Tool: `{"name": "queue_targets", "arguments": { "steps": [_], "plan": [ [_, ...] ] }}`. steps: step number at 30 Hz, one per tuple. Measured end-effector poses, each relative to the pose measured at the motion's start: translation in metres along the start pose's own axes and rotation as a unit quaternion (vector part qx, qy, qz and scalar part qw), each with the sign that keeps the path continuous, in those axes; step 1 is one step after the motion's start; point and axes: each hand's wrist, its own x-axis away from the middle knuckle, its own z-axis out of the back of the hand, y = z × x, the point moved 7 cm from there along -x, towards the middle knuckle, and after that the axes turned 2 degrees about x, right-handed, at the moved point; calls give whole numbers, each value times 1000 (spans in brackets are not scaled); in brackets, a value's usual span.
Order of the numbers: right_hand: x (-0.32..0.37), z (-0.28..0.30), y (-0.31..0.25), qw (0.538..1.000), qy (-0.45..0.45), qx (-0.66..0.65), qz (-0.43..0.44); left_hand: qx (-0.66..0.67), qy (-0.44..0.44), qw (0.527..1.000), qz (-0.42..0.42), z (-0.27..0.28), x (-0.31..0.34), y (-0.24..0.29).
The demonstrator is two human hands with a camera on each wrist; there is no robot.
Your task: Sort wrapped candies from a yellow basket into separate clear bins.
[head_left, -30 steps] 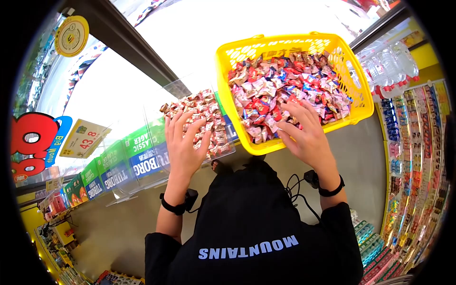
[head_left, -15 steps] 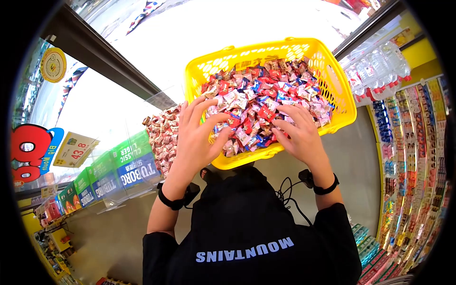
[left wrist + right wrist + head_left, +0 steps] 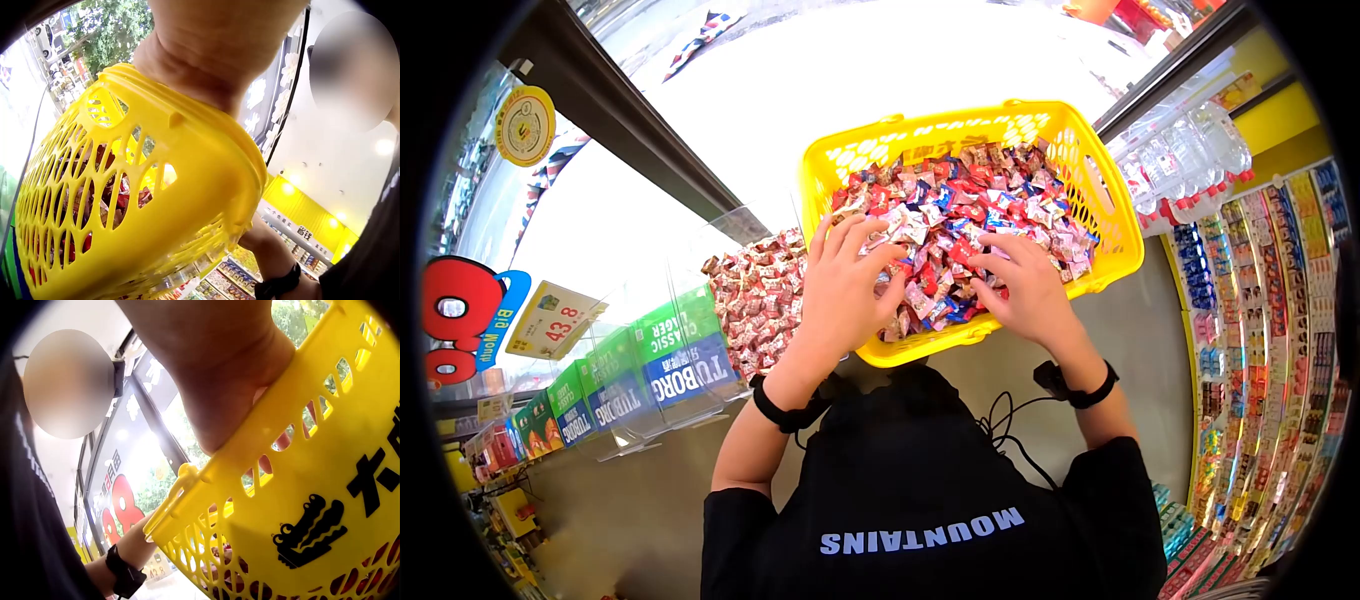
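Observation:
A yellow plastic basket holds a heap of wrapped candies in red, pink, white and blue. My left hand reaches over the basket's left rim, fingers spread and bent onto the candies. Over the near rim comes my right hand, its fingertips at the candies on the near side. Through the openings of the basket wall, right-hand fingertips show inside in the right wrist view. The left wrist view has the basket's side close up, with the left wrist above its rim and the fingers hidden.
Left of the basket, a clear bin holds pinkish-brown wrapped candies. Green and blue beer cartons and a price card continue leftward. Bottled water and packed snack shelves stand right. A window frame runs behind.
My left hand has moved right, from above the clear bin to over the basket's left side. The right hand stays at the near rim. The head view has shifted slightly.

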Motion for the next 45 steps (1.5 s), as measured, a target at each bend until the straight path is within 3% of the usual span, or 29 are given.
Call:
{"name": "queue_targets", "arguments": {
  "steps": [2,5,9,12,15,19,25,29,33,34,37,41,45],
  "plan": [
    [-11,2,-3,999,-39,9,19,14,12,1000,1,1,2,0],
    [-47,9,-22,987,-79,60,126,23,17,1000,-6,0,4,-1],
    [-99,-31,-30,961,-205,-8,187,28,17,999,-9,0,5,-3],
    [-128,-79,-11,937,-245,142,204,40,32,999,-18,6,14,-6],
    [-156,-110,6,944,-238,168,157,31,93,995,-13,35,33,-6],
    [-165,-138,27,937,-243,192,164,-30,142,989,-2,70,81,-45],
    [-164,-142,34,940,-182,207,204,-41,146,980,131,84,163,-96],
    [-171,-117,26,955,-160,164,188,-67,114,984,117,84,175,-95],
    [-175,-45,-9,990,-47,67,111,-64,126,984,104,97,166,-93],
    [-169,-23,-31,988,29,52,143,-57,123,986,102,101,163,-91],
    [-139,10,-88,992,32,-5,125,-23,116,990,82,111,147,-80],
    [-84,-4,-158,975,-4,-52,215,33,89,995,19,115,120,-49],
    [-55,-21,-190,974,14,-78,213,64,45,996,-43,104,111,-26]
  ]
}}
